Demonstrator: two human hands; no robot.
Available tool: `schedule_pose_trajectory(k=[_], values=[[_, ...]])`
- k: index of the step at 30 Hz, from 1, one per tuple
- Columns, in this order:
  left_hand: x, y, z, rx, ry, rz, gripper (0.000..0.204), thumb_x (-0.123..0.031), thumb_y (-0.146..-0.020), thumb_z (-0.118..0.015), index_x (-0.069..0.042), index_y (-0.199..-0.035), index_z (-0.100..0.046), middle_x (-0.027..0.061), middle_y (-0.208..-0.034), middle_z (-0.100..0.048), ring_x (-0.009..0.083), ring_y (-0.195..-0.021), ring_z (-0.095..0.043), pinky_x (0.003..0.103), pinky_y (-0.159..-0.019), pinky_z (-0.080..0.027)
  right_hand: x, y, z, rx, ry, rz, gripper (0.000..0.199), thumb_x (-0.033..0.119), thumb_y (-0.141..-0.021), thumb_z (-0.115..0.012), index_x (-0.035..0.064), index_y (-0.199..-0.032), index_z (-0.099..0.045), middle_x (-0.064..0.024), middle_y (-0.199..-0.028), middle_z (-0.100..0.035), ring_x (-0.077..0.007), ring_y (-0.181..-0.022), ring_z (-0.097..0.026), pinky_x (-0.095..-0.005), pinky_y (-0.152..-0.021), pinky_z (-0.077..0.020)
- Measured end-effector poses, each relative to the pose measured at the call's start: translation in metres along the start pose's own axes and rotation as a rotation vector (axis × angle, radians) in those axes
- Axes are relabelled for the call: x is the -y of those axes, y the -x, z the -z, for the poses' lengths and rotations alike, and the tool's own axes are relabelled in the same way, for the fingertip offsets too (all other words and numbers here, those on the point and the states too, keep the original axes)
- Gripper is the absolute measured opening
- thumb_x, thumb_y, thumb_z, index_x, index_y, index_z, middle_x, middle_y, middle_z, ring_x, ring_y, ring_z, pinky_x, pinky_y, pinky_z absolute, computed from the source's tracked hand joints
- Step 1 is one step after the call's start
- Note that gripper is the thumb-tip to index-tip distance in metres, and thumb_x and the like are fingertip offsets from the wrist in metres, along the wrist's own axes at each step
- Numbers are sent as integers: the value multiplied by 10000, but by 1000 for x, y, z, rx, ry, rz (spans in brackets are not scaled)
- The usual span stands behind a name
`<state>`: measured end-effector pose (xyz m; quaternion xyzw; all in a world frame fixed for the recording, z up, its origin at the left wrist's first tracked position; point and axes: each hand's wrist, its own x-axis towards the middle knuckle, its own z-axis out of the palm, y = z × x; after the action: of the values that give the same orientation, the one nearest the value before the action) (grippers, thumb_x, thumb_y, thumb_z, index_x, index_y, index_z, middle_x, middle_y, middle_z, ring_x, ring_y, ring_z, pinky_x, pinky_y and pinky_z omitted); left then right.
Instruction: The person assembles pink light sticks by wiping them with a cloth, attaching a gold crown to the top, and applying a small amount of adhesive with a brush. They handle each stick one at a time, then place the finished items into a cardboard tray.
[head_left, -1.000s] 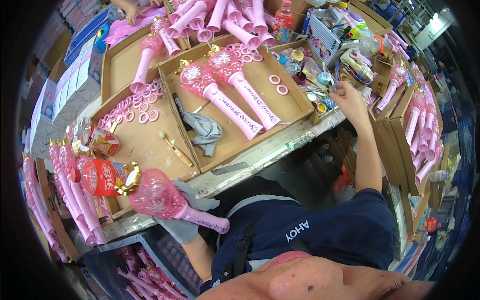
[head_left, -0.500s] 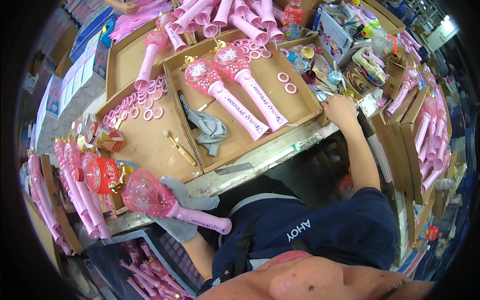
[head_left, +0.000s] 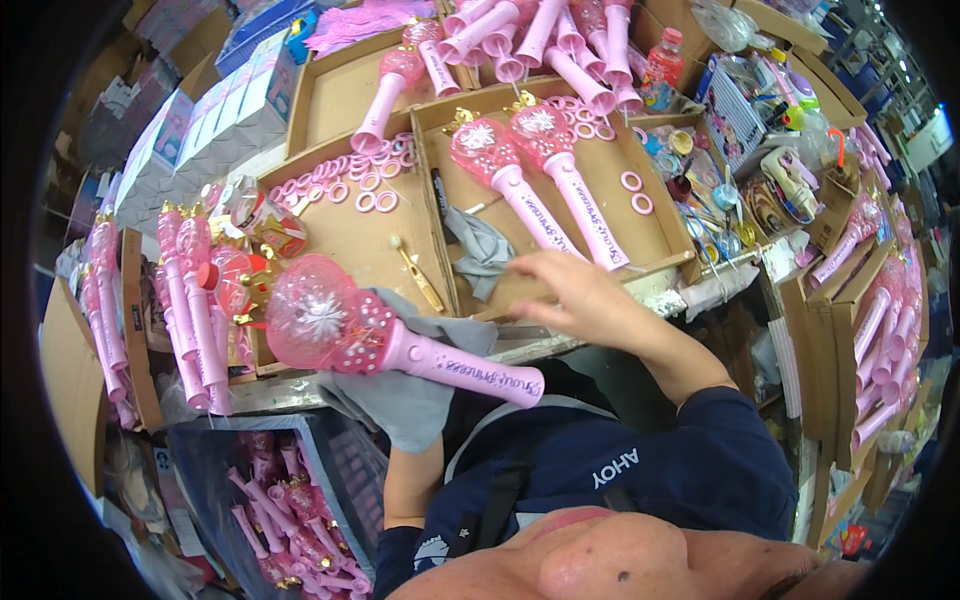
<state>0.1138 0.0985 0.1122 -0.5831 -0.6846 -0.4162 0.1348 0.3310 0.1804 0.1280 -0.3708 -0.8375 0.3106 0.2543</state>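
My left hand (head_left: 415,462) is wrapped in a grey cloth (head_left: 392,410) and grips a pink toy wand (head_left: 465,372) through it. The wand lies tilted, its clear pink globe with a white snowflake toward the left and its lettered handle toward my body. The cloth hides my left fingers. My right hand (head_left: 565,298) is over the front edge of the middle cardboard tray (head_left: 655,225), fingers stretched and somewhat apart, with nothing visible in them. Beside it lie a second grey cloth (head_left: 482,248) and two more wands, one (head_left: 535,210) nearer and another (head_left: 578,190) to its right.
Pink rings (head_left: 375,185) and a wooden-handled brush (head_left: 418,275) lie in the left tray. Jars and small tools (head_left: 715,200) crowd the right. Bottles (head_left: 235,282) stand left. A blue crate (head_left: 300,440) of wands sits below. More wands (head_left: 875,330) fill boxes at right.
My right hand has come from the small tools at the right to the middle tray's front edge. My left hand has raised the wand and shifted it right. The view has shifted too.
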Motion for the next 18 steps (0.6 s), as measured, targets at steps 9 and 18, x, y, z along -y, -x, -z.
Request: schedule_pose_trajectory(k=[9,18], values=[[4,2,24,155,-103,-71,645,-515,-817,-591,5,-1199,-572,189,-1129,-578,396,-1054,-529,516,-948,-335,-26,-21,-3,-296,-10,-78,442,289,-851,-680,-7,-1160,-569,-176,-1115,-599,-311,-1073,-584,-379,-917,-458],[15,13,39,76,-56,-24,571,-423,-795,-644,9,-1159,-560,194,-1096,-541,407,-1021,-502,501,-914,-342,-122,-63,-16,-457,522,-304,324,278,-868,-631,46,-1087,-575,-286,-1386,-362,-491,-1144,-494,-487,-959,-428]])
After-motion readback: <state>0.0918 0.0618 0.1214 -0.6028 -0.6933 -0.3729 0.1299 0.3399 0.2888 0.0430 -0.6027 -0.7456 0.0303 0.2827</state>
